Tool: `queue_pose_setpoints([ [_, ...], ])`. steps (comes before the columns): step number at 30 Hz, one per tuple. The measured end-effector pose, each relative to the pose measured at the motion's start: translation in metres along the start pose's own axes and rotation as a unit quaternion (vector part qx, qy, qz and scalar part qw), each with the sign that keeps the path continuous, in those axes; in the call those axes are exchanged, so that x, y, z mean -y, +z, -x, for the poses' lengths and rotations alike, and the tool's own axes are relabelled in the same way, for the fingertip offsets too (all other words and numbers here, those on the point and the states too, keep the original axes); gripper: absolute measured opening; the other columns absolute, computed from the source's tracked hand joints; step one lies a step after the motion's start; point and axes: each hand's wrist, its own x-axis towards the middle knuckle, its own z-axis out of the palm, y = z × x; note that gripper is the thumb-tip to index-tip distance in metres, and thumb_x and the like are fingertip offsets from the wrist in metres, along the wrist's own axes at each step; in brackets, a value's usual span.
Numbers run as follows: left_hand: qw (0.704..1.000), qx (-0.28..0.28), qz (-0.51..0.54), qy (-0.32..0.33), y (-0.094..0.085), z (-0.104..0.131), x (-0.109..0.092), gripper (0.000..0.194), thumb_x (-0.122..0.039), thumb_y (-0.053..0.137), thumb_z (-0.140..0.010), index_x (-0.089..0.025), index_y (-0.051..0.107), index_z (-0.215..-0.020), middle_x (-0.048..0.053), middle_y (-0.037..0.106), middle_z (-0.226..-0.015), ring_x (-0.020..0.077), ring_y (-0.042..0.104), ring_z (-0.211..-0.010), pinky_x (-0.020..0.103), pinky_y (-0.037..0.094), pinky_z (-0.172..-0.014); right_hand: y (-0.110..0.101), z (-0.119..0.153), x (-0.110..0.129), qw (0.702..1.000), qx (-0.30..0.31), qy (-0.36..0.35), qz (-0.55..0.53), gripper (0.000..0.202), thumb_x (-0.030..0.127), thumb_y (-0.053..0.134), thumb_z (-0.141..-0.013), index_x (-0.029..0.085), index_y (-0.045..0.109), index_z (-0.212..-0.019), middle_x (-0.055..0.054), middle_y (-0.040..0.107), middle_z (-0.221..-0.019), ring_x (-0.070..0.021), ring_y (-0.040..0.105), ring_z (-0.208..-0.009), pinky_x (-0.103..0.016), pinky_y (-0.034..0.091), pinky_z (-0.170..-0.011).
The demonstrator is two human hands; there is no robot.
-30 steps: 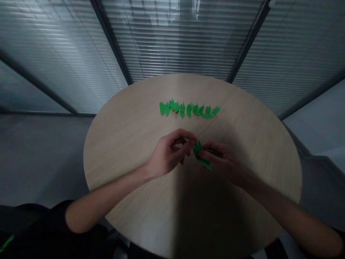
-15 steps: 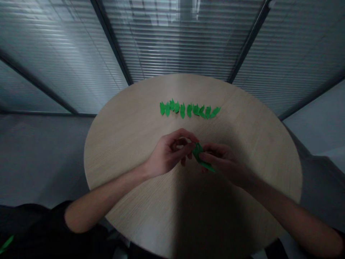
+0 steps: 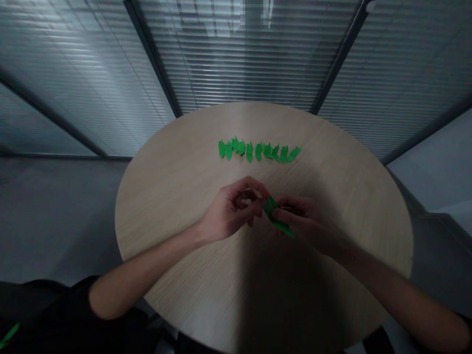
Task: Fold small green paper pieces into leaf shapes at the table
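Note:
A folded green paper piece is pinched between the thumb and fingers of my right hand, its pointed end slanting down to the right. The fingertips of my left hand are closed at the upper left end of the same piece. Both hands are over the middle of the round wooden table. Beyond them lies a row of several small green folded paper pieces, some touching one another.
Glass panels with blinds stand behind the table's far edge. A blurred green strip shows at the lower left, against something dark. A dark shadow falls across the near part of the table.
The fingers of my left hand have shifted slightly at the upper end of the green paper piece. My right hand has stayed in place with its grip on it.

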Motion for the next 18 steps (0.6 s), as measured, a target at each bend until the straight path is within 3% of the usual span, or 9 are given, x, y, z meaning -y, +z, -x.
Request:
queue_pose_setpoints([
  [9,1.0,-0.003,-0.029,-0.008,0.0025,0.0003,-0.0038,0.013,-0.027,0.065,-0.097,-0.018,0.057,-0.101,0.001,0.062,-0.08,0.0112,0.061,-0.065,0.017,0.054,-0.048,0.0006,-0.0005,-0.0014,1.0,-0.016,-0.003,0.018,0.029,0.046,0.084,-0.083,0.018,0.075,-0.087,-0.001,0.068,-0.078,-0.0108,0.06,-0.063,-0.023,0.051,-0.057],
  [18,0.97,-0.004,-0.202,0.132,-0.0016,0.0028,0.0021,0.013,-0.01,0.062,-0.093,-0.018,0.055,-0.099,0.003,0.063,-0.096,0.0102,0.062,-0.076,0.018,0.053,-0.059,0.0026,0.0006,-0.0027,0.994,-0.042,-0.05,0.087,0.022,0.04,0.079,-0.087,0.019,0.073,-0.086,0.002,0.064,-0.069,-0.01,0.058,-0.058,-0.022,0.046,-0.054],
])
